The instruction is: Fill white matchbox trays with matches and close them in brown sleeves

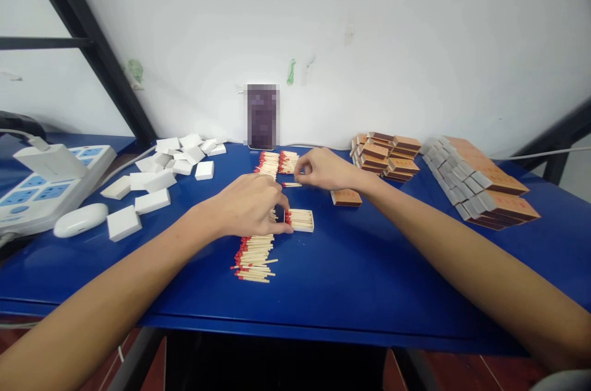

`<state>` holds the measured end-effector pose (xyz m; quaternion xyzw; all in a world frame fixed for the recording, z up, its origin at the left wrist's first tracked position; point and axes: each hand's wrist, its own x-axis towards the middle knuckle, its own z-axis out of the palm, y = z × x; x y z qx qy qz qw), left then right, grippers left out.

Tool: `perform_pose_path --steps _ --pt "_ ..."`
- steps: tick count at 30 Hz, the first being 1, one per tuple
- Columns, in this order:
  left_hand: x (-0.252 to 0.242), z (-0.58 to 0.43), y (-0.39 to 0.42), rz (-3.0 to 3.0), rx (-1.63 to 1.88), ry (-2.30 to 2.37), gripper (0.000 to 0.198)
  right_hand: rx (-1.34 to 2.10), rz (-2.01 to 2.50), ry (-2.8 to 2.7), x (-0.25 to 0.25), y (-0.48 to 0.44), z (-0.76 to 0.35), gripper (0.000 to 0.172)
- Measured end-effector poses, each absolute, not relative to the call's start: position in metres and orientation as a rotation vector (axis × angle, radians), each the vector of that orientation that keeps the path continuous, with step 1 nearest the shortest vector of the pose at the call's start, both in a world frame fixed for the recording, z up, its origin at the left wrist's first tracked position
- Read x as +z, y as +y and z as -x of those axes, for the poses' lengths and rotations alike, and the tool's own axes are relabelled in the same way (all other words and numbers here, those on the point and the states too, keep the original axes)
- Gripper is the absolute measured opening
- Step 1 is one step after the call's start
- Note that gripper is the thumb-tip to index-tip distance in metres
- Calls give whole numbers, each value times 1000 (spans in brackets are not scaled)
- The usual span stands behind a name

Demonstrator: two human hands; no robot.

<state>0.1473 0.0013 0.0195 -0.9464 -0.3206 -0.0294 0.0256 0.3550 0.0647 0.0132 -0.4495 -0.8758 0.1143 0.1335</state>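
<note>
My left hand (252, 206) has its thumb and fingers closed on the left end of a small white matchbox tray (313, 221). Red-tipped matches (301, 218) lie side by side in that tray, heads to the left. Beyond it, my right hand (323, 169) is in a pinch at the edge of a small match pile (288, 161); whatever is between its fingertips is hidden. One single match (290, 185) shows just below those fingers. A long row of loose matches (255, 255) runs under and past my left hand, partly covered by it.
White box pieces (159, 180) are scattered at the left, by a white oval case (80, 220) and a power strip (50, 191). One brown matchbox (346, 197) lies near my right wrist. Stacked matchboxes (385, 157) and a larger stack (484, 175) stand right. A phone (263, 117) leans on the wall.
</note>
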Motion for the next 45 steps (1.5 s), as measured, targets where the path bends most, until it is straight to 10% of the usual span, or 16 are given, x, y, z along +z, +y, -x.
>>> perform_pose_path --steps 45 --pt "18 -148 2 2929 -77 -1002 41 276 1250 -2590 4 81 -367 15"
